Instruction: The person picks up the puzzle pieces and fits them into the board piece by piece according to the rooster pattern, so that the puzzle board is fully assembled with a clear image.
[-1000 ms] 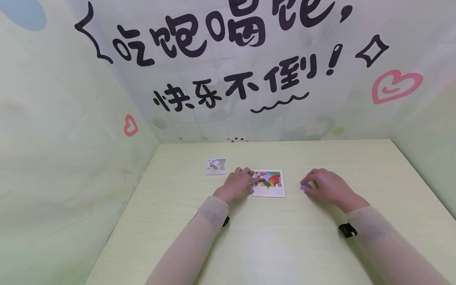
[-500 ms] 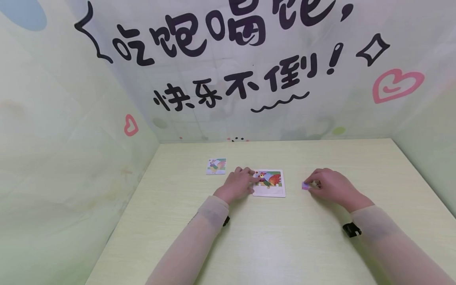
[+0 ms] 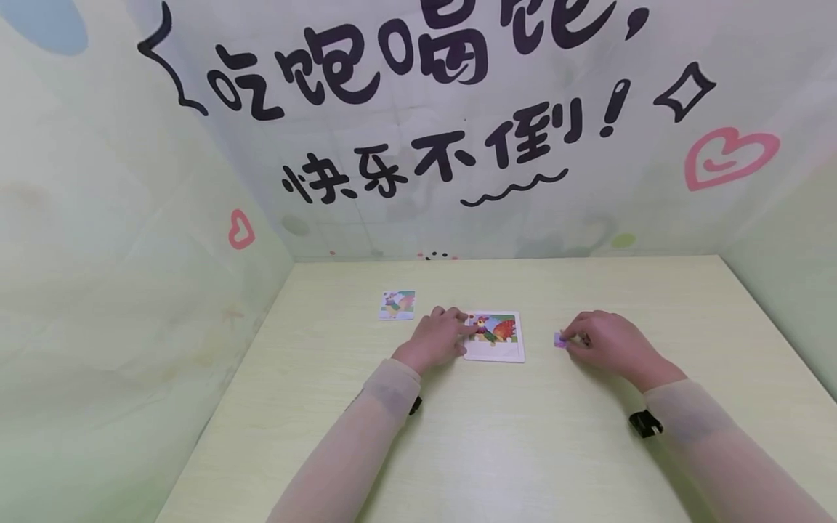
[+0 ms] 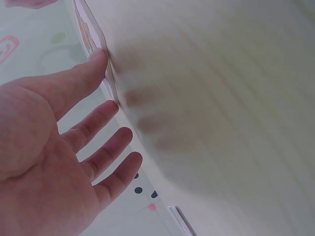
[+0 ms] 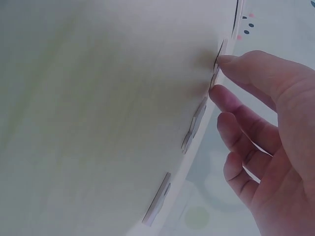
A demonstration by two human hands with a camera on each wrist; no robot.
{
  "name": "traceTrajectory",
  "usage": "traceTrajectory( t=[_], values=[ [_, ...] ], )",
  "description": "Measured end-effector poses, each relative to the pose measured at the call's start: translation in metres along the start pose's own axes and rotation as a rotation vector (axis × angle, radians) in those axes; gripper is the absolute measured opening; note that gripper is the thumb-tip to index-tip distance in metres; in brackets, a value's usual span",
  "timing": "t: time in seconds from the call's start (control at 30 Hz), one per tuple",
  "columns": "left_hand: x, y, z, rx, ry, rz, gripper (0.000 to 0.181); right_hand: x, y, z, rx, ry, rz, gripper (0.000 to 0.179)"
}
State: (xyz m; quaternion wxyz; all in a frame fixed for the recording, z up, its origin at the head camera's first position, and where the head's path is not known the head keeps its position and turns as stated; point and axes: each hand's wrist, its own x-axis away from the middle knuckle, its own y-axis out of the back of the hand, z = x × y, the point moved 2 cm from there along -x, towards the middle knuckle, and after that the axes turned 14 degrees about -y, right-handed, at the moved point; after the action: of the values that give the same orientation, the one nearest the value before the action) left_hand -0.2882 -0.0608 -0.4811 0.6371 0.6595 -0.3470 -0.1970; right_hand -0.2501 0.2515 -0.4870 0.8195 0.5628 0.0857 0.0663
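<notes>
A white-framed puzzle board (image 3: 495, 354) with a rooster picture across its upper part lies mid-table; its lower part is plain white. My left hand (image 3: 437, 339) is at its left edge with extended fingers, the index finger reaching over the picture. In the left wrist view, the thumb (image 4: 93, 66) touches the board's side and the other fingers are spread. To the right of the board, my right hand (image 3: 608, 347) pinches a small purple puzzle piece (image 3: 559, 340) between thumb and index finger, low at the table. Its other fingers are loosely bent.
A square rooster picture card (image 3: 397, 306) lies at the back left. The right wrist view shows more puzzle pieces (image 5: 197, 123) on the table beside the right hand, hidden in the head view. A printed cloth wall (image 3: 418, 225) stands behind the table.
My right hand has shifted slightly to the right with the purple piece, which now shows flatter at the table. My left hand and the board have stayed in place.
</notes>
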Motion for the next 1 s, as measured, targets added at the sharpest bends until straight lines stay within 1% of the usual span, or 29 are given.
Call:
traceTrajectory(
  t=[0.23, 0.43, 0.7, 1.0],
  values=[
    [0.002, 0.003, -0.001, 0.011, 0.003, -0.005, 0.054, 0.000, 0.000, -0.001, -0.008, -0.002, -0.001, 0.012],
    [0.002, 0.002, -0.001, 0.006, 0.005, -0.006, 0.054, 0.001, -0.001, 0.001, -0.010, 0.016, -0.009, 0.012],
    [0.003, 0.000, 0.000, 0.014, 0.001, -0.004, 0.054, 0.000, -0.005, 0.010, -0.019, 0.018, -0.005, 0.011],
    [0.000, -0.002, 0.002, 0.005, 0.002, -0.001, 0.055, -0.003, -0.006, 0.020, -0.004, 0.030, -0.014, 0.011]
  ],
)
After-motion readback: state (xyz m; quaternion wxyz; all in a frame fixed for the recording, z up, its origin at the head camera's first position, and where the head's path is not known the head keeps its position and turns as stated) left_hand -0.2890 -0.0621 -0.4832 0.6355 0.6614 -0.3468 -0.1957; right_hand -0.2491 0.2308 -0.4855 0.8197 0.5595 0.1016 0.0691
